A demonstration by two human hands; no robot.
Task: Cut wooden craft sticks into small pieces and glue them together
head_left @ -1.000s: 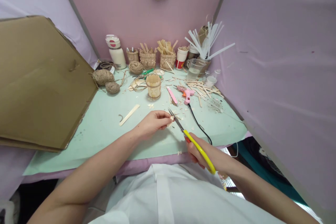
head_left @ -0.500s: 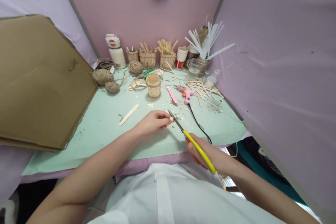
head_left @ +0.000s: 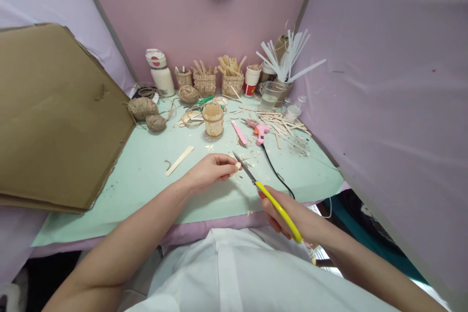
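My left hand pinches a small pale piece of wood between thumb and fingertips, just above the table. In my right hand is a pair of scissors with yellow handles, its blades pointing up and left. The blades lie right beside the wood piece; whether they touch it I cannot tell. A flat wooden craft stick lies to the left of my left hand. Beyond my hands stands a small round wooden cup with twine around it.
A pink glue gun with a black cord and a pink cutter lie past the scissors. Twine balls, stick-filled baskets and a clear water cup line the back. Cardboard leans at left; wood scraps lie at right.
Both hands stay almost in place, with the wood piece and scissors still held. The whole view has shifted very slightly.
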